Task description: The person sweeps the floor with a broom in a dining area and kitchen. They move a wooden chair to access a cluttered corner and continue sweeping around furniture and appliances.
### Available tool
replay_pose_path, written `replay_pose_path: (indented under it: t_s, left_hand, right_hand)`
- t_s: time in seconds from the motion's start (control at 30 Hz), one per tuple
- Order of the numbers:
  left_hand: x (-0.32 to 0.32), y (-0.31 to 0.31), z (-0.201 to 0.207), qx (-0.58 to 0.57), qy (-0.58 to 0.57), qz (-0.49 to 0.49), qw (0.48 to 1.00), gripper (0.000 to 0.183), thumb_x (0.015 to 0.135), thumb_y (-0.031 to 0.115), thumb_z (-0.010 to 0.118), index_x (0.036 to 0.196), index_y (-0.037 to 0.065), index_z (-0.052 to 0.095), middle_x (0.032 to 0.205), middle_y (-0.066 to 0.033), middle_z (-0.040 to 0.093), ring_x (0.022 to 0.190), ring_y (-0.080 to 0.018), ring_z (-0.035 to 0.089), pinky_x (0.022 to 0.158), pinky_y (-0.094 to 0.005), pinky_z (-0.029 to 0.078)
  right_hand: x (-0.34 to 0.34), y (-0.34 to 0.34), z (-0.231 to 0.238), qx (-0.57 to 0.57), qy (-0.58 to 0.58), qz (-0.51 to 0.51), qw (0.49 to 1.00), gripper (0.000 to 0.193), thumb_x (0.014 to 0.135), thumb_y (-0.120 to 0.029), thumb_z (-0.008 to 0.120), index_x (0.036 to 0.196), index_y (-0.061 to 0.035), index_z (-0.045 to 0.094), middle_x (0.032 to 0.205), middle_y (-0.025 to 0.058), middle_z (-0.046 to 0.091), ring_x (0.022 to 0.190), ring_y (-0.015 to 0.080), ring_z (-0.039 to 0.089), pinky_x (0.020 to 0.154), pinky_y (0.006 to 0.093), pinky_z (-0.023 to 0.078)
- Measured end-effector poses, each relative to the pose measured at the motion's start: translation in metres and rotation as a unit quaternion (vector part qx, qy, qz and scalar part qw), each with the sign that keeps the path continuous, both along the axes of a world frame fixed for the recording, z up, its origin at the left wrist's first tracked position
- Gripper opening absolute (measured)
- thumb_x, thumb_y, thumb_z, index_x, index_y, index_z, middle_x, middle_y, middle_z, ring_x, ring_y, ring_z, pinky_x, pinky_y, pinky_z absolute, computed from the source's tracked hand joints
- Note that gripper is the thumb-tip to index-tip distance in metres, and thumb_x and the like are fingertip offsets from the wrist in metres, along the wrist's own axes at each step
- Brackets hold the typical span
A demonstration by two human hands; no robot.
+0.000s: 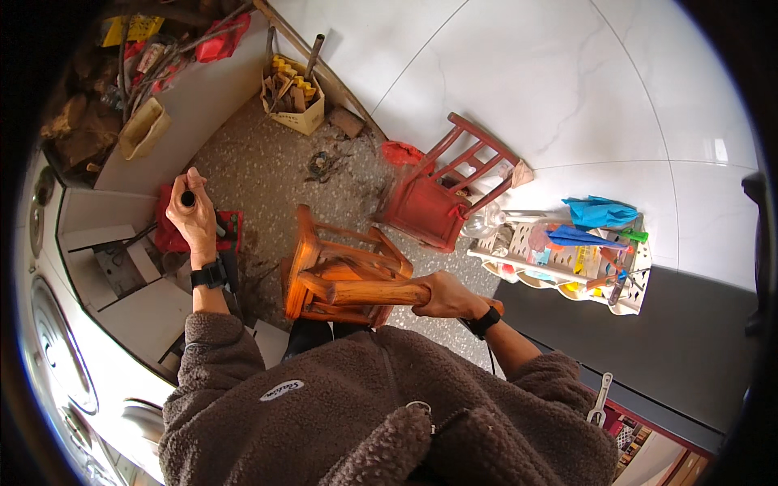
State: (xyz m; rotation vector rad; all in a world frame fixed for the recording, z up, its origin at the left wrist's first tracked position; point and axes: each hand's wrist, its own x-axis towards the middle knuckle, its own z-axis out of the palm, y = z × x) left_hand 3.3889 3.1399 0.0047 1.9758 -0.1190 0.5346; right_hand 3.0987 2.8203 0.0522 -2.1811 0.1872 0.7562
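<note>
My left hand (193,217) is raised at the left, its fingers wrapped round a stick-like thing with a dark round end (188,198). That thing points nearly end on, so its length and kind are hidden. On the right, my right hand (444,295) grips the thick top rail of an orange wooden chair (369,292). The rail runs left from my fist and sticks out past it on the right. The chair's lower frame and legs show beyond the rail, in front of my dark trouser legs.
A red wooden chair (425,212) stands beyond, near the white tiled wall. Far left, a box of wood scraps (303,118) sits on the speckled floor (243,146). To the right, a white plastic rack (559,282) of small items borders a dark countertop (616,348).
</note>
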Motion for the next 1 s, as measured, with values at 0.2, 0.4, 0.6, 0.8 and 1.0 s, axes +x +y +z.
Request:
replay_pose_path:
  t_s: [0.2, 0.4, 0.6, 0.8, 1.0]
  left_hand:
    - [0.002, 0.008, 0.006, -0.02, 0.023, -0.01, 0.999, 0.039, 0.097, 0.03, 0.055, 0.073, 0.0, 0.054, 0.064, -0.0001, 0.053, 0.059, -0.0056, 0.04, 0.055, -0.0217, 0.038]
    - [0.004, 0.034, 0.02, -0.04, 0.048, 0.002, 0.998, 0.042, 0.097, 0.035, 0.053, 0.071, 0.002, 0.053, 0.061, 0.0013, 0.048, 0.057, -0.0061, 0.041, 0.053, -0.0228, 0.035]
    - [-0.006, 0.051, 0.03, -0.068, 0.019, 0.025, 0.997, 0.043, 0.097, 0.036, 0.053, 0.071, 0.002, 0.054, 0.058, 0.0019, 0.046, 0.054, -0.0039, 0.038, 0.049, -0.0212, 0.03]
    - [-0.008, 0.053, 0.069, -0.14, -0.039, 0.045, 0.988, 0.034, 0.097, 0.027, 0.056, 0.076, 0.001, 0.056, 0.059, 0.0016, 0.046, 0.049, -0.0028, 0.033, 0.044, -0.0211, 0.026]
    - [0.003, 0.069, 0.148, -0.246, -0.048, -0.026, 0.968, 0.031, 0.096, 0.025, 0.056, 0.077, 0.001, 0.054, 0.052, 0.0041, 0.033, 0.045, -0.0034, 0.027, 0.043, -0.0214, 0.021]
  right_hand:
    - [-0.021, -0.024, -0.014, -0.053, 0.035, -0.053, 0.997, 0.038, 0.065, -0.018, 0.069, 0.1, -0.0044, 0.065, 0.074, 0.0186, 0.063, 0.067, 0.0309, 0.062, 0.065, 0.0404, 0.049]
    - [-0.034, -0.08, -0.046, -0.042, 0.077, -0.062, 0.994, 0.039, 0.067, -0.023, 0.07, 0.101, -0.005, 0.063, 0.081, 0.0211, 0.065, 0.075, 0.0372, 0.062, 0.068, 0.0436, 0.049]
    - [-0.049, -0.132, -0.09, -0.184, 0.106, 0.052, 0.976, 0.05, 0.063, -0.029, 0.076, 0.107, -0.0083, 0.065, 0.09, 0.0189, 0.067, 0.085, 0.0354, 0.064, 0.076, 0.0442, 0.051]
    - [-0.043, -0.129, -0.087, -0.28, 0.117, -0.048, 0.952, 0.05, 0.061, -0.039, 0.077, 0.102, -0.0119, 0.069, 0.092, 0.0152, 0.069, 0.086, 0.0331, 0.065, 0.075, 0.0455, 0.052]
    - [-0.007, -0.131, -0.1, -0.305, 0.112, -0.064, 0.944, 0.053, 0.059, -0.048, 0.074, 0.1, -0.0144, 0.07, 0.098, 0.0134, 0.069, 0.093, 0.0326, 0.065, 0.082, 0.0462, 0.052]
